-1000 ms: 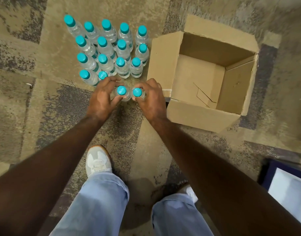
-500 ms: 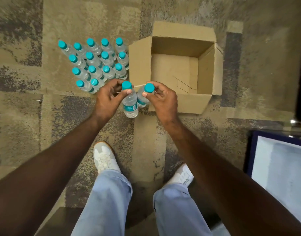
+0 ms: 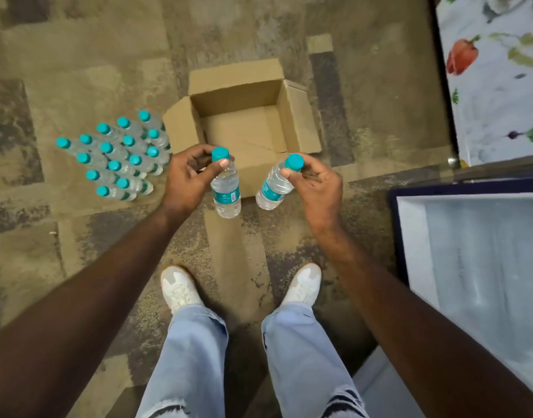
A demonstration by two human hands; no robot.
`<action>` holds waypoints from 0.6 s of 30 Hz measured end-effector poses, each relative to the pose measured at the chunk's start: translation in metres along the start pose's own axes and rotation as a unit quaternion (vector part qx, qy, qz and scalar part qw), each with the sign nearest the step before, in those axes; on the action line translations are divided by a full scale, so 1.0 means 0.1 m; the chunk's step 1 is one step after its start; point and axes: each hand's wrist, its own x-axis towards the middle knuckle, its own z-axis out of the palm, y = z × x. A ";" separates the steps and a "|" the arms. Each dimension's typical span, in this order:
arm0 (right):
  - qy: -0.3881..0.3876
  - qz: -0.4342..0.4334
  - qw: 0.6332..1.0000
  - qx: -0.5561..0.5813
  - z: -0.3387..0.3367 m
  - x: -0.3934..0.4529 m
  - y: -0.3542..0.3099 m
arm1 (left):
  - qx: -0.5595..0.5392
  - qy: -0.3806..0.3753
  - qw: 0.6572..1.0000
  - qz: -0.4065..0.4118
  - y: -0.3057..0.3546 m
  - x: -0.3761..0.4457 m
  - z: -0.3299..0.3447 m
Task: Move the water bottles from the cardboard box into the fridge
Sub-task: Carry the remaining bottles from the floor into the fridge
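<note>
I'm in the carry step: my left hand (image 3: pixel 188 179) grips one bottle (image 3: pixel 226 188) by the neck under its teal cap, and my right hand (image 3: pixel 315 184) grips a second bottle (image 3: pixel 274 188) the same way, the two hands apart at centre frame. The cardboard box (image 3: pixel 298 122) above them looks empty. The other bottles (image 3: pixel 120 158) stand clustered on the carpet at left, just beside it. Next, I judge, I swing right to the open fridge (image 3: pixel 410 230) at the right edge; what it contains I can't tell.
</note>
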 end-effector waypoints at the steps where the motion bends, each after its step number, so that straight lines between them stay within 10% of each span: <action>1: 0.016 -0.002 1.000 0.006 -0.12 -0.01 -0.05 | 0.002 -0.012 1.000 0.002 0.07 0.01 0.10; 18: 0.341 0.010 0.934 0.103 -1.63 -0.53 -0.37 | 0.025 -0.280 0.958 0.056 1.09 0.27 1.78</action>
